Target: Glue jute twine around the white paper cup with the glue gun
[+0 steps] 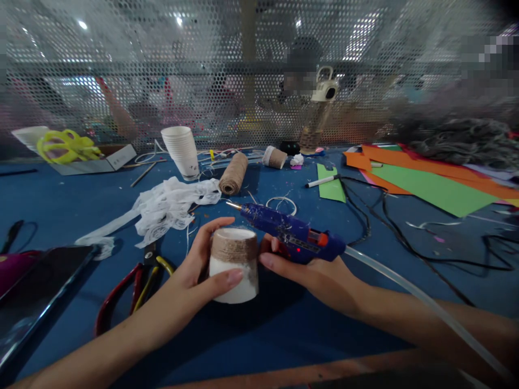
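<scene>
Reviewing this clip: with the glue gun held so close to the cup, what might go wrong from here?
1. The blue hot glue gun in the right hand has its metal nozzle near the left hand fingers gripping the upside-down white paper cup partly wrapped in jute twine; a burn seems possible.
2. Black cables trail beside the gun and may snag.

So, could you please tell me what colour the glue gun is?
The glue gun is dark blue with an orange trigger, seen in the head view.
</scene>
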The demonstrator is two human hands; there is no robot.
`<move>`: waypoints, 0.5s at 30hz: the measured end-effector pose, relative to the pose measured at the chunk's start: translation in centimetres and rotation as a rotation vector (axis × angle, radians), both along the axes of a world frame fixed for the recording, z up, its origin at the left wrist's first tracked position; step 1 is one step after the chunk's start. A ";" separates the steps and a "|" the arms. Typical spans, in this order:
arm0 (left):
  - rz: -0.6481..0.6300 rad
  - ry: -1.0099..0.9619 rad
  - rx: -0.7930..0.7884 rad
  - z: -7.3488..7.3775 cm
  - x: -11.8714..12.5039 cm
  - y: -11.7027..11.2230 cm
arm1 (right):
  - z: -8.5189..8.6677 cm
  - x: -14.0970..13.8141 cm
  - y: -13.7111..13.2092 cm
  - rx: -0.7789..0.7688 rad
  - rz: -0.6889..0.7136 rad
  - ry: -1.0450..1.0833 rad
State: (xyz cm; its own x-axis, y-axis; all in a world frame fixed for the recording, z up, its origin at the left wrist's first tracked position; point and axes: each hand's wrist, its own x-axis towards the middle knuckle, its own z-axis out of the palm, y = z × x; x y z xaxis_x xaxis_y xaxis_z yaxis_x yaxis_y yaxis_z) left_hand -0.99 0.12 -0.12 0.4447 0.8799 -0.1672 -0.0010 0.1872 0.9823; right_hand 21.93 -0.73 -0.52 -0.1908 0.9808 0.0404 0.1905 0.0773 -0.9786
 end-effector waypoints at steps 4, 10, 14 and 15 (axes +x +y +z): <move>0.010 -0.038 -0.007 -0.3 0.0 0.0 | 0.0 0.0 0.0 0.031 -0.028 -0.001; 0.024 -0.045 -0.022 -0.2 -0.1 0.1 | 0.2 0.0 0.1 0.059 -0.006 0.012; 0.059 -0.047 -0.035 0.4 0.1 0.0 | 0.4 0.0 0.1 0.076 0.025 0.074; 0.081 -0.044 -0.041 0.6 0.2 -0.1 | 0.5 0.1 0.1 0.083 0.036 0.065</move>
